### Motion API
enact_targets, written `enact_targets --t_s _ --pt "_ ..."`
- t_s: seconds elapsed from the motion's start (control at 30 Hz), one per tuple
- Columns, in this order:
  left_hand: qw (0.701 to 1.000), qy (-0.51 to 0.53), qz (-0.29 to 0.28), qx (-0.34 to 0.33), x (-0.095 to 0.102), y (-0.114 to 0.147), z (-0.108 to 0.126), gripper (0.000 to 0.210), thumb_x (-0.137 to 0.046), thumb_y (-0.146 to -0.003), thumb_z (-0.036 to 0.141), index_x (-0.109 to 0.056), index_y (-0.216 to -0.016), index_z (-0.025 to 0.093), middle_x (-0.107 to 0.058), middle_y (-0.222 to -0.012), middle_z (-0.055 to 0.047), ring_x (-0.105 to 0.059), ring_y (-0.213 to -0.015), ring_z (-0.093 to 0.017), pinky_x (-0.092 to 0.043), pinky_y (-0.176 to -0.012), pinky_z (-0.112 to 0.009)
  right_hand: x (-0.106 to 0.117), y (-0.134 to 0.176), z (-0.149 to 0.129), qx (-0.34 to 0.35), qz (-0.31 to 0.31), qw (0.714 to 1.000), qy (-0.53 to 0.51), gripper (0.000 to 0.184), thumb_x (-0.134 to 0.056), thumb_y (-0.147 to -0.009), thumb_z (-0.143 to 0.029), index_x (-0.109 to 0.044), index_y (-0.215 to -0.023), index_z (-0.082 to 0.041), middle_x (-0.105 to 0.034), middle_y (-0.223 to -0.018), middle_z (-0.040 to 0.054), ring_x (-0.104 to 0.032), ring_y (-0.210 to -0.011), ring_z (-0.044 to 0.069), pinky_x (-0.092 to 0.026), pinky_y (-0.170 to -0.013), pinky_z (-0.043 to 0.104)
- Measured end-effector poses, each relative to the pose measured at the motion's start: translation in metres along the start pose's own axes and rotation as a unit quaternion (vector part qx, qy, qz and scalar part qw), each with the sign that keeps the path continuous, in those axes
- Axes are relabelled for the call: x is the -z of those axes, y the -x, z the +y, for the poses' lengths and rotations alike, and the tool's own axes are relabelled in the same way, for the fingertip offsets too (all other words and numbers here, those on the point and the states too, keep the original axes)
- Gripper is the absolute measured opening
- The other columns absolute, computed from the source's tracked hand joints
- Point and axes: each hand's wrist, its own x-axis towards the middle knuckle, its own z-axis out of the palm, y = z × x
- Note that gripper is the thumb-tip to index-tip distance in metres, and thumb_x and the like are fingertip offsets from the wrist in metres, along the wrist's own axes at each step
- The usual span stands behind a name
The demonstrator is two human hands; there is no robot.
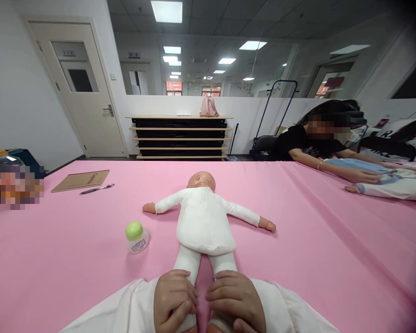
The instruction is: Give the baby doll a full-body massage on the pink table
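Note:
A baby doll [204,222] with a white cloth body lies stretched out on the pink tablecloth, its head away from me and its arms spread wide. My left hand [175,300] is curled over the doll's leg on the left. Over the other leg, my right hand [237,298] bends its fingers in the same way. Parts of both lower legs are hidden under my hands, and the doll's feet show only partly at the bottom edge. Left of the doll stands a small translucent jar [137,243] with a green lid.
On the pink tablecloth [90,259], a brown notebook [81,180] and a pen [97,188] lie at the back left. At the right, a co-worker [319,138] leans over another doll [395,187] in pale clothing. Shelves [180,134] stand beyond the table.

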Motion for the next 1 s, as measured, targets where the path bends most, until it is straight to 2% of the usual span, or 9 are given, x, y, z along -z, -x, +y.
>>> enact_targets --t_s 0.07,0.17,0.23,0.37,0.47,0.67,0.77,0.9,1.0 --pt "1.0 -0.009 0.018 0.002 0.0 0.001 -0.002 0.028 -0.035 -0.087 0.02 -0.061 -0.078 0.018 -0.066 -0.074 -0.004 -0.062 -0.083 -0.014 -0.041 -0.092 -0.03 0.001 0.003 0.002 -0.067 0.049 0.996 0.009 0.046 -0.021 -0.088 -0.037 -0.051 -0.114 -0.014 -0.062 -0.106 0.0107 -0.055 -0.104 0.019 -0.041 -0.091 0.035" --pt "0.991 -0.085 0.054 0.093 -0.003 0.003 -0.008 0.029 -0.035 -0.089 0.022 -0.063 -0.095 0.019 -0.065 -0.099 -0.007 -0.054 -0.107 -0.019 -0.039 -0.097 -0.037 -0.001 0.008 0.008 -0.201 0.145 0.967 0.048 0.043 -0.021 -0.091 -0.032 -0.051 -0.116 -0.017 -0.06 -0.111 0.0098 -0.054 -0.106 0.019 -0.042 -0.091 0.036" --pt "0.978 -0.135 0.063 0.144 -0.006 0.005 -0.013 0.029 -0.039 -0.089 0.025 -0.059 -0.11 0.022 -0.058 -0.116 -0.007 -0.047 -0.116 -0.02 -0.036 -0.1 -0.04 -0.004 0.01 0.011 -0.235 0.154 0.958 0.063 0.041 -0.024 -0.091 -0.03 -0.052 -0.117 -0.017 -0.059 -0.113 0.0104 -0.054 -0.107 0.019 -0.042 -0.091 0.036" --pt "0.976 -0.165 0.034 0.135 -0.008 0.005 -0.015 0.032 -0.04 -0.089 0.028 -0.056 -0.116 0.025 -0.051 -0.125 -0.006 -0.043 -0.121 -0.02 -0.034 -0.102 -0.042 -0.006 0.007 0.011 -0.175 0.073 0.98 0.063 0.04 -0.03 -0.087 -0.033 -0.055 -0.113 -0.016 -0.06 -0.112 0.0116 -0.05 -0.111 0.022 -0.039 -0.094 0.041" --pt "0.985 -0.143 -0.017 0.09 -0.003 0.002 -0.009 0.03 -0.038 -0.089 0.024 -0.062 -0.106 0.024 -0.061 -0.111 -0.004 -0.046 -0.118 -0.019 -0.032 -0.103 -0.041 -0.007 0.004 0.008 -0.104 -0.002 0.992 0.07 0.042 -0.032 -0.085 -0.038 -0.055 -0.113 -0.016 -0.062 -0.108 0.0104 -0.048 -0.114 0.023 -0.037 -0.095 0.043" --pt "0.993 -0.071 -0.09 -0.032 0.004 0.001 0.001 0.026 -0.037 -0.085 0.021 -0.062 -0.087 0.019 -0.069 -0.085 -0.002 -0.06 -0.093 -0.012 -0.032 -0.103 -0.029 -0.003 0.002 -0.001 0.022 -0.03 0.997 0.062 0.048 -0.021 -0.088 -0.039 -0.052 -0.113 -0.012 -0.065 -0.098 0.0105 -0.056 -0.101 0.018 -0.039 -0.094 0.035" --pt "0.995 -0.093 -0.037 -0.004 0.004 0.002 0.0 0.027 -0.036 -0.087 0.021 -0.062 -0.094 0.018 -0.067 -0.094 -0.004 -0.056 -0.103 -0.014 -0.037 -0.099 -0.029 0.007 0.003 -0.003 -0.012 -0.045 0.997 0.065 0.046 -0.024 -0.089 -0.037 -0.049 -0.118 -0.012 -0.062 -0.109 0.011 -0.05 -0.112 0.018 -0.037 -0.097 0.035" --pt "0.982 -0.171 0.036 0.071 0.0 0.003 -0.005 0.034 -0.037 -0.089 0.023 -0.052 -0.12 0.021 -0.053 -0.124 -0.007 -0.044 -0.12 -0.018 -0.036 -0.101 -0.035 0.006 0.007 0.002 -0.127 0.031 0.986 0.101 0.049 -0.021 -0.09 -0.039 -0.046 -0.123 -0.013 -0.052 -0.124 0.0117 -0.042 -0.121 0.021 -0.035 -0.098 0.04" --pt "0.973 -0.204 0.042 0.099 -0.005 0.004 -0.01 0.04 -0.036 -0.09 0.025 -0.041 -0.13 0.022 -0.043 -0.133 -0.006 -0.039 -0.124 -0.018 -0.032 -0.104 -0.037 -0.003 0.008 0.006 -0.173 0.057 0.976 0.12 0.05 -0.023 -0.089 -0.04 -0.045 -0.125 -0.013 -0.053 -0.123 0.0124 -0.043 -0.12 0.023 -0.036 -0.096 0.04"
